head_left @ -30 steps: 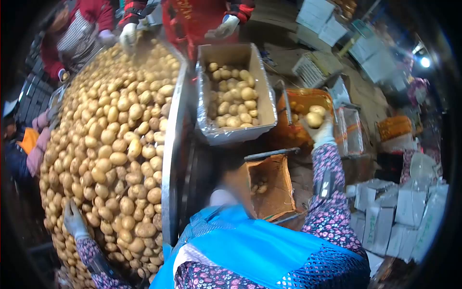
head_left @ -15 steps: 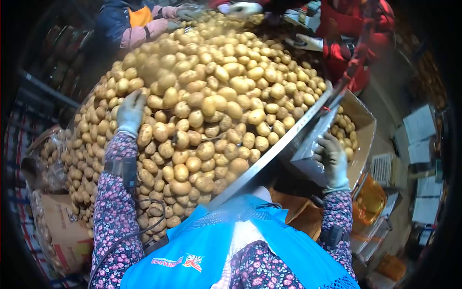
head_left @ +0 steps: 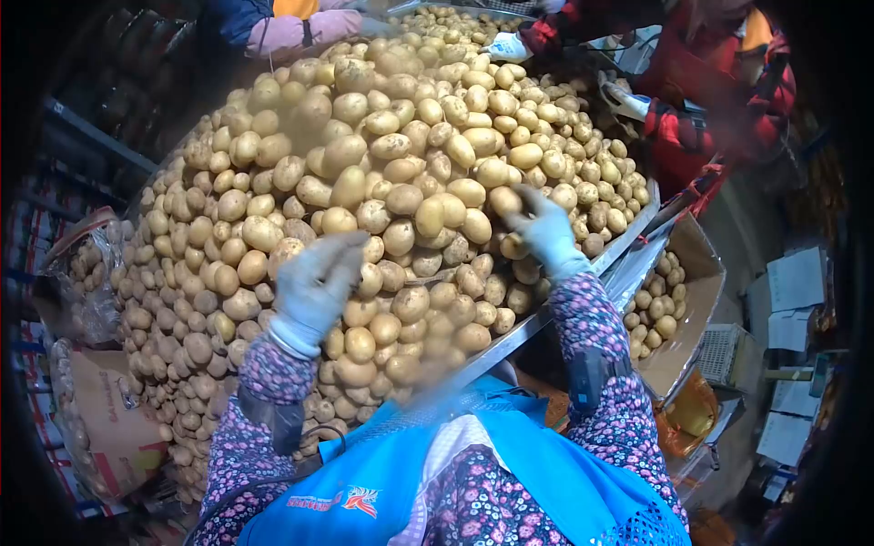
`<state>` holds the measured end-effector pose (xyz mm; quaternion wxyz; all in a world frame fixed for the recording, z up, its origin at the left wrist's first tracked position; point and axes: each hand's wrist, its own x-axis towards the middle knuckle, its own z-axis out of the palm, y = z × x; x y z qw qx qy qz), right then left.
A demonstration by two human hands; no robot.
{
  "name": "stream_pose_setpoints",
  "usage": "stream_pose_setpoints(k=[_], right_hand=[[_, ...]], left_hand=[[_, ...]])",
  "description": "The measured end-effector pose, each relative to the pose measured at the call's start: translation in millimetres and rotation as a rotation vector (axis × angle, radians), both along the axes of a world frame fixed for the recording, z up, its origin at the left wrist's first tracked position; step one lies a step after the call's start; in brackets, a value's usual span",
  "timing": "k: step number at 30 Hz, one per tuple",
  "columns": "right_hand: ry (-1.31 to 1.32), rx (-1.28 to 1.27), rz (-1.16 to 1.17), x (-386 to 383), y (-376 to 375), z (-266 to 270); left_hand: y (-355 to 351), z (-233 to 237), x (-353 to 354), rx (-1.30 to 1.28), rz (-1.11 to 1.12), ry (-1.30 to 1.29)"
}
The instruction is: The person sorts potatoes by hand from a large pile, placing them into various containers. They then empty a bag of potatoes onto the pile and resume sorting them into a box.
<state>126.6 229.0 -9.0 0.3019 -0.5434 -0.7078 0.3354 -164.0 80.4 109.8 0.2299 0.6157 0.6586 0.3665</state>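
Note:
A large heap of potatoes (head_left: 264,232) fills the table before me. My left hand (head_left: 314,291), in a pale glove, lies over the middle of the heap with its fingers stretched to the right; potatoes directly beneath it are hidden. My right hand (head_left: 551,235), gloved too, is at the heap's right side near the metal edge. Its fingers are apart, and the fingertips are beside a potato (head_left: 503,201); I see no firm grip on it.
A metal rim (head_left: 510,341) borders the heap. To the right stands a plastic-lined cardboard box (head_left: 699,300) with potatoes inside. Another carton (head_left: 114,409) is at lower left. Across the heap, co-workers' gloved hands (head_left: 506,47) reach in, beside a red plaid sleeve (head_left: 678,127).
My right hand has moved from the box on the right onto the heap. My left hand has shifted right and nearer to me. The view has tilted slightly, and a co-worker's hand reaches further in.

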Motion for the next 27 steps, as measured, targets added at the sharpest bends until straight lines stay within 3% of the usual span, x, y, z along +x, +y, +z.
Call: stream_pose_setpoints(k=[1,3,4,5,7,9,10,11,12,13,15,17,18,19,21,22,23,25,27], right_hand=[[0.443,-0.17,-0.042,7.7,0.2,1.1],[0.935,-0.442,-0.122,29.1,-15.2,22.3],[1.135,-0.416,-0.002,37.2,-20.2,18.9],[1.276,-0.391,0.069,40.0,-25.9,14.8],[1.342,-0.409,0.096,32.1,-30.5,30.7],[0.611,0.127,0.195,17.1,-16.2,19.5],[0.701,-0.434,-0.027,-6.0,-18.5,56.3],[0.491,-0.328,-0.029,-28.0,-8.5,40.5],[0.089,0.229,0.058,-43.4,-1.0,17.8],[-0.501,0.369,0.104,-59.0,-4.9,47.1],[-0.63,0.21,0.152,-74.1,11.3,32.1],[-0.666,0.159,0.234,-71.2,23.1,50.5],[-0.699,0.099,0.31,-66.6,23.6,58.4],[-0.532,0.103,0.29,-54.8,19.7,59.8],[0.209,-0.055,0.135,-25.5,24.4,24.2],[0.358,-0.316,-0.039,-14.2,10.8,46.5],[0.721,-0.374,-0.063,15.3,8.8,33.1],[0.964,-0.298,-0.066,45.6,-6.7,15.2],[0.778,-0.245,-0.1,56.2,-18.4,-0.9]], left_hand=[[-4.1,0.6,10.3,-0.102,-0.024,-0.058],[-6.7,-16.9,22.5,-0.079,-0.169,-0.055],[-7.3,-21.1,28.9,-0.158,-0.21,-0.11],[-4.8,-29.5,34.0,-0.159,-0.207,-0.113],[6.1,-45.2,45.1,0.037,-0.302,0.193],[23.3,-46.2,59.5,0.061,-0.324,0.247],[32.6,-44.8,67.0,0.01,-0.338,0.388],[42.9,-43.2,74.6,-0.04,-0.352,0.531],[53.3,-44.3,82.9,-0.037,-0.355,0.538],[62.4,-48.9,91.1,-0.062,-0.325,0.684],[78.9,-62.3,102.4,-0.088,-0.296,0.832],[97.1,-75.2,109.4,-0.009,-0.139,1.237],[106.2,-74.7,110.6,-0.006,-0.141,1.236],[116.2,-73.4,111.4,-0.114,-0.186,1.163],[123.2,-61.4,115.3,-0.245,-0.217,1.073],[125.8,-61.4,112.7,-0.265,-0.26,1.079],[129.2,-61.6,111.7,-0.287,-0.3,1.082],[130.2,-42.5,118.9,-0.327,-0.333,1.074],[135.1,-29.4,124.0,-0.473,-0.454,1.108]])
